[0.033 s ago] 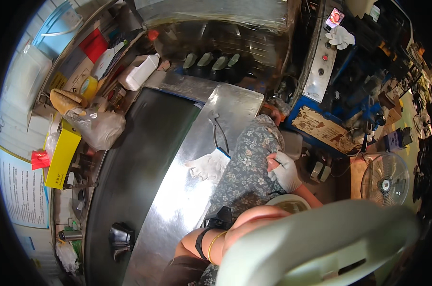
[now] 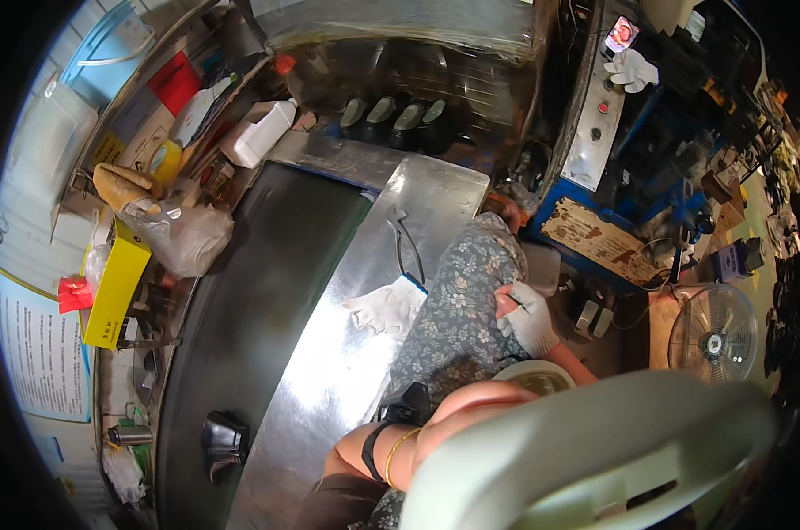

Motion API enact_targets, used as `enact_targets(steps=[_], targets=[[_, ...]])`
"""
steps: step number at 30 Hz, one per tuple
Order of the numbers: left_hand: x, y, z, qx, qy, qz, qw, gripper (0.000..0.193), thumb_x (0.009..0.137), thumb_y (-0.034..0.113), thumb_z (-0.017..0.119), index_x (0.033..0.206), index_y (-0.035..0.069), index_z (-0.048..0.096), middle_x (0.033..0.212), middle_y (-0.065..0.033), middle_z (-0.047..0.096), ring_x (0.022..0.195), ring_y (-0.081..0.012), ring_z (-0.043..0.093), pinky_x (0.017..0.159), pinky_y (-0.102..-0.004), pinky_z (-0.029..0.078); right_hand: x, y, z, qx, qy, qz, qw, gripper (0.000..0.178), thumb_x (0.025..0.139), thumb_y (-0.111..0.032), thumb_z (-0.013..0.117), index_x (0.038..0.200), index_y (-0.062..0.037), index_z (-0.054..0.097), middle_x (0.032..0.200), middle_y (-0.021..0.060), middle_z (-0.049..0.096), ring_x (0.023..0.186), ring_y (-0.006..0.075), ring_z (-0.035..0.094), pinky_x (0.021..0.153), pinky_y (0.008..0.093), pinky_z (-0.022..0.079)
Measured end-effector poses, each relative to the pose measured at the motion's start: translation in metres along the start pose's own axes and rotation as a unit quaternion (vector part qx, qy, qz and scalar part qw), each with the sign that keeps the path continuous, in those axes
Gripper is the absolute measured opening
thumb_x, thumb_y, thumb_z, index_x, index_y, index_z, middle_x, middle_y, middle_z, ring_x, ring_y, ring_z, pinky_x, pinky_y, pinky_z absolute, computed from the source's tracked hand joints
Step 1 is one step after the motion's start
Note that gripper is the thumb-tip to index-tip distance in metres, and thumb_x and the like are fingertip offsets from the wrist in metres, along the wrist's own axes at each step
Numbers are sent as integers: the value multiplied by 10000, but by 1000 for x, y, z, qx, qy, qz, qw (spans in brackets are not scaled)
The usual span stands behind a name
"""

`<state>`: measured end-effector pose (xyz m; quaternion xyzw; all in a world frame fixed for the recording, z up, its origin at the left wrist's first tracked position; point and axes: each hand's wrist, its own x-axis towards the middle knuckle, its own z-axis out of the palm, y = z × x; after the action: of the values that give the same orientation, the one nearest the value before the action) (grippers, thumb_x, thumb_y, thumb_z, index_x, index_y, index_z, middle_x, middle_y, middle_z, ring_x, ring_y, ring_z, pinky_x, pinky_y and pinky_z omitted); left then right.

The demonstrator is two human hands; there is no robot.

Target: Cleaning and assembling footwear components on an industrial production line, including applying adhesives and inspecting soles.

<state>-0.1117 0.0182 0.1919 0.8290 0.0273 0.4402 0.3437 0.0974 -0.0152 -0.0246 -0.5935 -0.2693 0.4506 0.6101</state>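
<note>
My right hand (image 2: 530, 320), in a white glove that leaves some fingertips bare, rests closed on the dark floral cloth (image 2: 462, 283) over my lap. Its fingers are curled in, and nothing shows in them. My left forearm, with a black band (image 2: 372, 452) and a gold bangle (image 2: 391, 456), is bent up at the bottom. Most of my left hand (image 2: 428, 442) is hidden behind a large pale object (image 2: 585, 450), so its fingers do not show. Left of my lap, metal pincers (image 2: 405, 243) and an empty white glove (image 2: 387, 309) lie on a shiny metal tabletop (image 2: 444, 181).
A dark belt (image 2: 267, 291) runs left of the tabletop, carrying a shiny black shoe-like piece (image 2: 225, 442). Several dark pieces with pale oval tops (image 2: 381, 109) stand at the back. Shelves at left hold a yellow box (image 2: 117, 287) and white jug (image 2: 258, 132). A fan (image 2: 713, 340) stands right.
</note>
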Motion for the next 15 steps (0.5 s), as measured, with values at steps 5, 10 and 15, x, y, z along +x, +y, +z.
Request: enact_targets(steps=[5, 10, 15], targets=[[-1, 10, -11, 18, -48, -72, 996, 55, 804, 184, 703, 790, 134, 722, 864, 35, 744, 855, -175, 698, 799, -335, 538, 1, 4, -1, 2, -6, -10, 1000, 173, 979, -173, 591, 1033, -13, 628, 716, 36, 613, 575, 84, 558, 507, 228, 450], [-6, 8, -11, 24, -47, -82, 995, 46, 798, 193, 704, 783, 151, 714, 873, 45, 748, 853, -178, 704, 810, -334, 541, 1, 4, -2, 5, -8, -20, 1000, 171, 982, -174, 593, 1027, -13, 628, 706, 34, 612, 562, 81, 552, 499, 229, 446], [-30, -18, 4, 28, 31, 61, 997, 47, 787, 195, 702, 777, 151, 715, 869, 46, 748, 838, -181, 709, 807, -329, 545, 2, 3, -1, -1, -9, -16, 1000, 172, 980, -177, 600, 1029, -14, 630, 692, 36, 612, 550, 86, 553, 494, 229, 446]])
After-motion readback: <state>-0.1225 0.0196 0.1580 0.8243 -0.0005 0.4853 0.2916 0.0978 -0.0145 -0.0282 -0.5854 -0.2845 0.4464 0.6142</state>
